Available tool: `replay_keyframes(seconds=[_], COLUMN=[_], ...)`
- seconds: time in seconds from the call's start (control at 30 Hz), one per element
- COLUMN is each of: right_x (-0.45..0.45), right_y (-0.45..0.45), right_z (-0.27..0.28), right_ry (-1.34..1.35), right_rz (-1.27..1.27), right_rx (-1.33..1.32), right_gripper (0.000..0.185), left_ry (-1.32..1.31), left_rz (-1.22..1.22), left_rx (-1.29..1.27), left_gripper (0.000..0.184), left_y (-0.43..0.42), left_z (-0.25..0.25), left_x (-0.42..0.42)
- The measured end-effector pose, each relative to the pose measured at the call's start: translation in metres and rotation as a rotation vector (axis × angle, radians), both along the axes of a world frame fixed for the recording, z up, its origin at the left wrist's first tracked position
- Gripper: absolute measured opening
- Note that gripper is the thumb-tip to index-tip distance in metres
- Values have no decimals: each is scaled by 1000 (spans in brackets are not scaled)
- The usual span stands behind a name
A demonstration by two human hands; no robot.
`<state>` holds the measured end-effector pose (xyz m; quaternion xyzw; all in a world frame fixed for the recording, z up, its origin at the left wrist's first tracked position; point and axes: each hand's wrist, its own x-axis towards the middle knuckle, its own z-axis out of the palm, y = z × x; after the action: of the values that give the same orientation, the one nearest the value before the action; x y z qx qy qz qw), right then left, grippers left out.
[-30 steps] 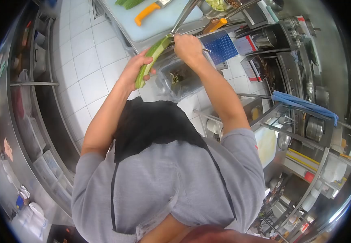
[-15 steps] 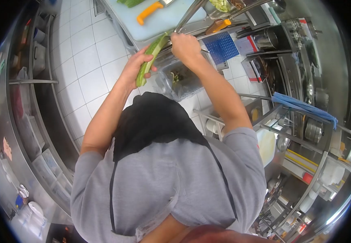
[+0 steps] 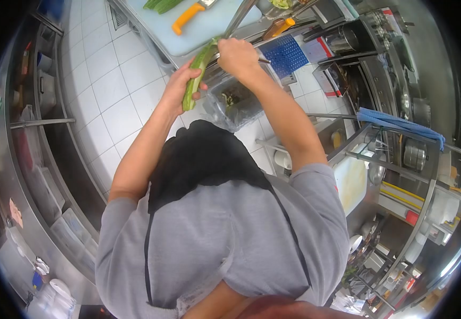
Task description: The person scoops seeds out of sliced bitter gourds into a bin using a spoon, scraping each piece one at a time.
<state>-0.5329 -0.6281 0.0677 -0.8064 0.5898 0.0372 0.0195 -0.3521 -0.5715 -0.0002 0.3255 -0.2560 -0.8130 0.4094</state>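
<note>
- While the left hand [image 3: 178, 87] is wrapped around a long green vegetable [image 3: 202, 61], apparently a courgette, the right hand [image 3: 237, 55] is curled into a fist at its far end.
- The vegetable slants in the air near the cutting board [image 3: 217, 29], its near end pointing back toward the person; the left thumb lies across it and the fingers come round the other side.
- From the right fist pokes the end of a slim tool [image 3: 265, 60]; the rest is covered by the fingers, so I cannot tell what kind it is, nor whether its working edge touches the skin.
- The two hands are apart, one on the vegetable's body, the other beside its tip.
- Pale stripes run along the green skin, and a plastic-lined container [image 3: 217, 114] with scraps [image 3: 230, 97] in it stands below, so the step in hand looks like paring off skin in lengthwise strips.
- The next move, as I judge it, calls for a firm left grip with the fingertips out of the tool's path, then a light, even stroke along a green band, over the container.
- On the board lie an orange-handled knife [image 3: 188, 17] and more green vegetables [image 3: 162, 4], both away from the hands.
</note>
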Motion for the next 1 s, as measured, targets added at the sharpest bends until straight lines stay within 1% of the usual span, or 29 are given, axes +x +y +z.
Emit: replay_keyframes(seconds=[0.13,0.23,0.33,0.43,0.47,0.57,0.6,0.63,0.73,0.8,0.87,0.9,0.97,1.0], right_x=[2,3,19,20,13,11,16,21,3,-24,-50,-62,-80,-89], right_y=[7,0,27,25,18,27,45,56,64,58,58,59,60,60], right_z=[4,8,24,21,14,4,23,17,24,21,21,20,21,25], right_ry=[-41,-27,-27,-51,-101,-94,-103,-135,-230,-318,-343,-356,-318,-294], right_rz=[-2,-27,89,27,-16,2,59,83,-85,-196,-252,-282,-295,-298], right_rx=[38,37,93,82,29,22,117,122,177,155,141,137,88,67], right_gripper=[20,23,24,22,21,20,20,28,23,24,27,30,27,25], left_ry=[-26,0,-13,-4,-13,-35,-35,-32,14,129,236,267,327,329], left_rz=[34,32,46,64,73,97,92,88,101,71,24,26,22,-15], left_rx=[41,22,7,61,52,40,37,31,51,55,49,74,137,128], left_gripper=[67,65,64,61,60,58,57,57,57,57,58,56,52,53], left_y=[6,7,3,2,2,8,8,6,12,18,23,26,36,39], left_z=[-5,-2,-11,-13,-12,-6,-10,-11,-9,-9,-13,-9,-4,-1], left_x=[-3,-8,-7,-9,-12,-17,-17,-18,-24,-27,-29,-34,-45,-53])
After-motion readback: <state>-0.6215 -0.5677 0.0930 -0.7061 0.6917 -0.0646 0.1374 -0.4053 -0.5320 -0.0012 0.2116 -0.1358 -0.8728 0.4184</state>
